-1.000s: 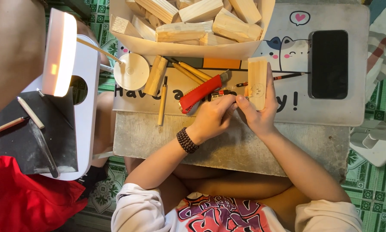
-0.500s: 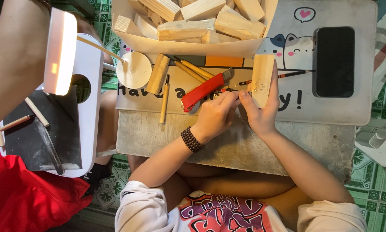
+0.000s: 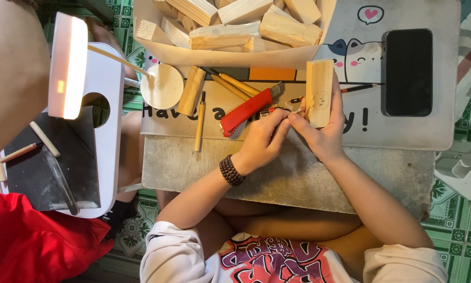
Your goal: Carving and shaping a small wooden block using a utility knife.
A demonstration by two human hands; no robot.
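**Marking a wooden block at the table**

Where the person sits with knees tucked under the low table [image 3: 277, 173], both hands meet just past its near edge. The left hand [image 3: 264, 139], a dark bead bracelet [image 3: 231, 170] at the wrist, is pinched around a slim pencil-like tool [image 3: 293, 111] whose tip touches the face of a pale wooden block [image 3: 319, 91]. The right hand [image 3: 327, 131] grips that block from below and holds it upright on the printed mat [image 3: 361, 123]. The step in hand looks like drawing or scoring a small mark on the block; the next stroke calls for a steady block and light, short pressure at the tip. Just beyond the left hand lie a red utility knife [image 3: 246, 111], pencils and a short wooden piece. A black phone [image 3: 408, 71] rests further right. Farthest off, an open cardboard box [image 3: 230, 52] holds a heap of similar rough-cut wooden blocks.
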